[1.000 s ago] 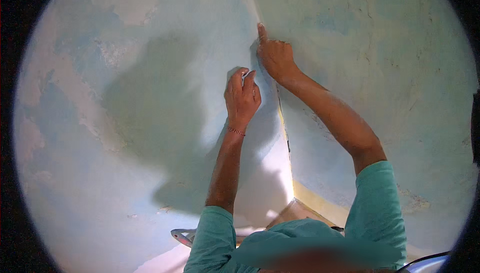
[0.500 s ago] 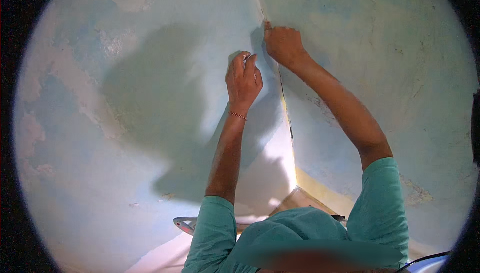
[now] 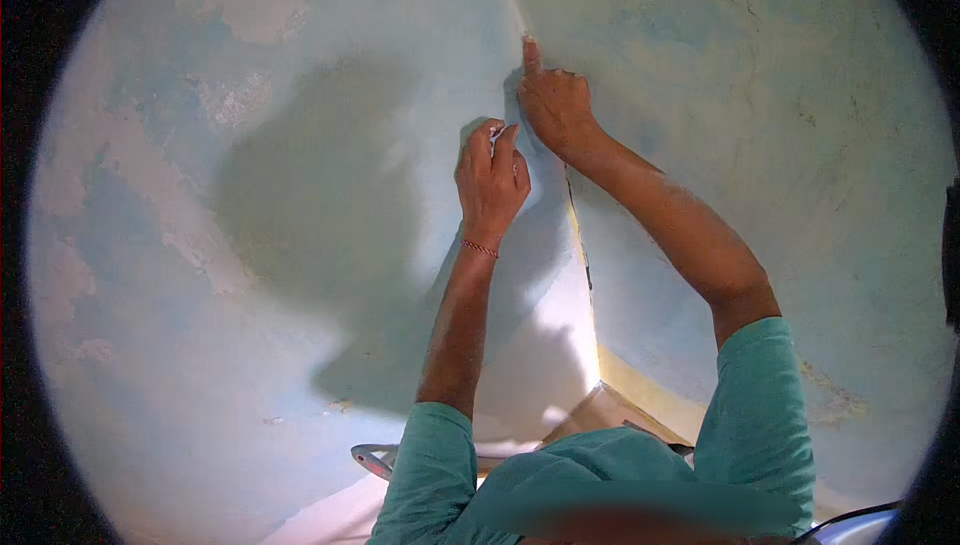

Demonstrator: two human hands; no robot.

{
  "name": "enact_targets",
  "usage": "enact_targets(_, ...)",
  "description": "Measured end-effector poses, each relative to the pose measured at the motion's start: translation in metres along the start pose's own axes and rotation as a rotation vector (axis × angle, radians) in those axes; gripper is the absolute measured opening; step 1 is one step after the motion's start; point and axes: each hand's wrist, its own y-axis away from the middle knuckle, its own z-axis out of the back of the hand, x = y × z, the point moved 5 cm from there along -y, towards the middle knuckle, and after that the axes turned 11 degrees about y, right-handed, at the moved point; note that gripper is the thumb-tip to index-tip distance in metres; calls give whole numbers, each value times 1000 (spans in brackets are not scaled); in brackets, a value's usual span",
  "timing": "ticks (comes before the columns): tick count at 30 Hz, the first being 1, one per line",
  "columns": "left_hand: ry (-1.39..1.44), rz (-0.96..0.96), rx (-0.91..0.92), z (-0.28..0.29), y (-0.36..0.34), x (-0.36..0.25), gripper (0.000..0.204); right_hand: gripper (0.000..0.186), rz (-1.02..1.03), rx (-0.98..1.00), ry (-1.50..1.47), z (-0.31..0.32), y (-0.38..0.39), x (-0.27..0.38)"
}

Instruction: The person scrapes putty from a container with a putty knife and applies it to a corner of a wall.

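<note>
My right hand (image 3: pixel 556 105) is at the corner where two walls meet, with its index finger stretched upward and its tip against the wall joint (image 3: pixel 518 17). The other fingers of that hand are folded, and nothing shows in them. Lower and to the left, my left hand (image 3: pixel 491 180) is beside the left wall (image 3: pixel 330 175), back toward me. Its fingers curl around a small white paste-like lump (image 3: pixel 497 133), mostly hidden by the fingers. White smears show on the fingertips. Below the hands, the joint continues as a dark, uneven crack (image 3: pixel 576 220).
Both the left wall and the right wall (image 3: pixel 760 145) have patchy pale blue-green paint with peeled spots. A wooden-looking surface (image 3: pixel 610 407) lies low in the corner. A grey and red rounded object (image 3: pixel 372 460) pokes out by my left sleeve; a dark cable (image 3: pixel 850 515) runs at lower right.
My right index finger has straightened and its tip reaches slightly higher along the joint. The left hand keeps its curled grip, a little lower in the picture as the whole view shifts slightly.
</note>
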Motion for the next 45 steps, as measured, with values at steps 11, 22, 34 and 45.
enact_targets(11, 12, 17, 18, 0, 1, 1, 26, 17, 273, -60, 193, -7, 18, 3)
enact_targets(22, -2, 20, 12, 2, 1, -2, 27, 45, 58, -129, 52, 42, -44, -17)
enact_targets(34, -2, 36, 18, 4, 2, 1, 27, 36, 90, 0, 43, 58, -59, -16)
enact_targets(45, 4, -5, 6, 3, 1, -2, 27, 46, 45, -98, 25, 62, -90, -10)
